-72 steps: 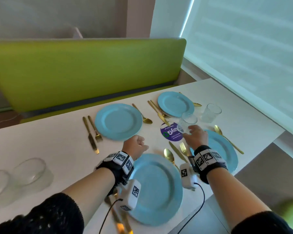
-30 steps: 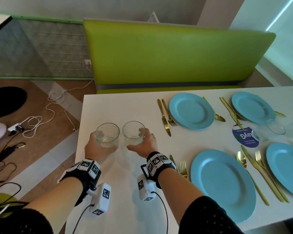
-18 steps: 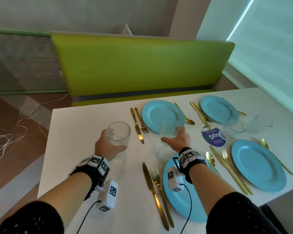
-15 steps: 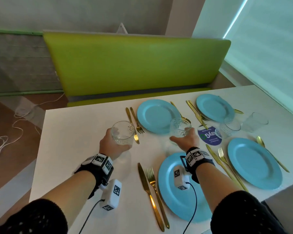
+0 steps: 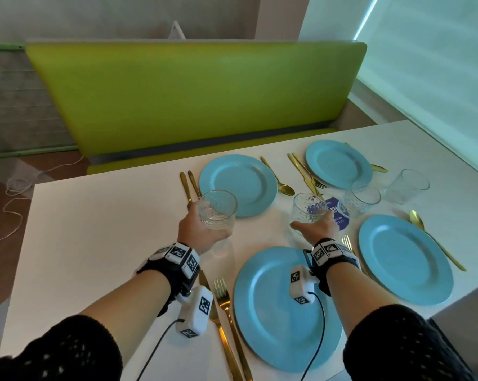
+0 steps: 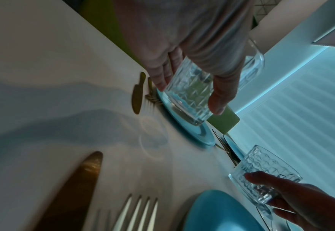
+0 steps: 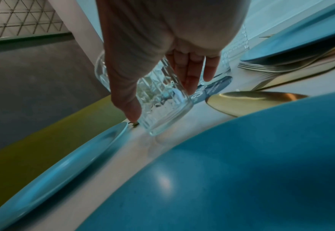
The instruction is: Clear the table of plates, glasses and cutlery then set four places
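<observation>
My left hand [image 5: 204, 229] grips a clear patterned glass [image 5: 217, 211] above the white table [image 5: 94, 243], at the near edge of the far-left blue plate [image 5: 240, 182]; in the left wrist view that glass [image 6: 188, 96] hangs over its own shadow. My right hand [image 5: 316, 226] grips a second glass [image 5: 309, 209], low between the far-left plate and the near-left plate [image 5: 284, 309]. In the right wrist view this glass [image 7: 162, 107] is tilted; whether it touches the table I cannot tell. Two more glasses [image 5: 363, 198] [image 5: 407, 185] stand among the right-hand plates [image 5: 338, 163] [image 5: 405, 259].
Gold knives, forks and spoons lie beside each plate, such as the knife and fork [image 5: 226, 320] under my left wrist. A round blue sticker [image 5: 339, 215] lies at the table's middle. A green bench [image 5: 193, 100] runs along the far side, a window blind on the right.
Both hands took the two glasses from the table's left end and carried them right, towards the plates. My left glass now hangs by the far-left plate, my right glass between the left plates.
</observation>
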`<action>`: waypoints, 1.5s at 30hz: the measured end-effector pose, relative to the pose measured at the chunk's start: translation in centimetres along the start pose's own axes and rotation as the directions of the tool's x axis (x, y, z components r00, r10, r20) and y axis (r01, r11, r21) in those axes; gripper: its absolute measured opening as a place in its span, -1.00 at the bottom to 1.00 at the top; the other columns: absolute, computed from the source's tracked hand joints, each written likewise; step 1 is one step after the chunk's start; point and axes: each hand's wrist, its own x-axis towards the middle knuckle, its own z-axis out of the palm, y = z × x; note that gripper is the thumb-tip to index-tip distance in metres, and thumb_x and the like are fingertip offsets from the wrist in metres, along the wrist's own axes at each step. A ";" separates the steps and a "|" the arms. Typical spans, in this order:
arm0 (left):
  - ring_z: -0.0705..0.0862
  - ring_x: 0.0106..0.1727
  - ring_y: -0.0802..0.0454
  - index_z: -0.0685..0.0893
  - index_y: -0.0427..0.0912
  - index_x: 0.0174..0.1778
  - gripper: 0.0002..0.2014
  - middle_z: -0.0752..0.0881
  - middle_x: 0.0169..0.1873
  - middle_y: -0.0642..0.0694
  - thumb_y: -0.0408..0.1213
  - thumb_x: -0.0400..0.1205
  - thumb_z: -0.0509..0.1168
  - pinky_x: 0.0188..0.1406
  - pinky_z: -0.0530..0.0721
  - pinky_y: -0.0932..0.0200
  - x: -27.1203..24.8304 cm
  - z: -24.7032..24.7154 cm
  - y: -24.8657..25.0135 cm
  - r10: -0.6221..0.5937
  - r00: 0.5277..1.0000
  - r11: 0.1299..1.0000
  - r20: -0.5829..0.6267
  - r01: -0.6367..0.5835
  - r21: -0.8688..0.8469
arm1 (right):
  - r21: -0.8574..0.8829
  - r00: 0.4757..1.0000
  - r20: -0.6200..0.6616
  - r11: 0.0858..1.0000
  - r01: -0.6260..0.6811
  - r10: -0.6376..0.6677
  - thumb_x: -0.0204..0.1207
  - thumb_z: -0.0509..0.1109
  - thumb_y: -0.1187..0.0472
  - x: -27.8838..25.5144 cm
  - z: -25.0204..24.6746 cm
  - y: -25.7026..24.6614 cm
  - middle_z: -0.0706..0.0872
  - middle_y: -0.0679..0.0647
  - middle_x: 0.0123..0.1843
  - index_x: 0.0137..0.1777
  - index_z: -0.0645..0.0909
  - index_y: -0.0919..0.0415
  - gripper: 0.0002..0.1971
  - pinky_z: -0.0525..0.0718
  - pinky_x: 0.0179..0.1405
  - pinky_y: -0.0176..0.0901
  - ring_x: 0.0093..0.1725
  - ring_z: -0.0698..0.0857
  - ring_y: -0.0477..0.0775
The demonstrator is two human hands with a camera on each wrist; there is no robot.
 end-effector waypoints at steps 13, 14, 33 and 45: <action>0.62 0.33 -0.03 0.41 -0.12 0.44 -0.12 0.64 0.34 -0.07 -0.20 0.21 0.67 0.30 0.51 0.25 0.2 1.5 1.2 -0.022 1.000 0.999 0.001 0.022 -0.023 | 0.071 0.999 0.038 0.997 0.004 -0.007 0.12 0.70 0.00 1.3 0.6 1.0 0.61 0.23 0.33 0.45 0.29 0.24 -0.05 0.57 0.35 0.06 0.34 0.58 0.27; 0.62 0.34 -0.03 0.41 -0.12 0.44 -0.12 0.63 0.34 -0.07 -0.21 0.22 0.66 0.29 0.50 0.27 0.2 1.5 1.2 -0.025 1.000 1.000 0.007 0.025 -0.017 | 0.064 0.999 0.050 0.998 0.003 -0.006 0.11 0.70 -0.01 1.4 0.5 1.1 0.61 0.24 0.34 0.48 0.27 0.25 -0.01 0.56 0.36 0.06 0.35 0.57 0.27; 0.61 0.31 -0.09 0.41 -0.14 0.43 -0.14 0.64 0.28 -0.13 -0.20 0.22 0.65 0.13 0.50 0.30 -2.1 3.1 -0.8 -0.044 0.994 0.992 0.100 0.032 0.123 | 0.011 0.993 0.083 0.997 0.078 -0.079 0.27 0.55 0.40 1.1 -4.3 2.0 0.56 0.23 0.42 0.65 0.01 0.20 0.02 0.42 0.44 -0.05 0.44 0.48 0.23; 0.58 0.36 -0.11 0.38 -0.14 0.43 -0.14 0.60 0.34 -0.14 -0.21 0.23 0.65 0.21 0.51 0.26 -2.8 3.1 -1.3 -0.061 0.984 0.987 0.169 0.034 0.157 | -0.006 0.992 0.045 0.993 0.118 -0.117 0.32 0.51 0.38 -1.3 -5.3 2.4 0.63 0.19 0.36 0.61 0.11 0.20 -0.10 0.41 0.44 -0.05 0.41 0.51 0.22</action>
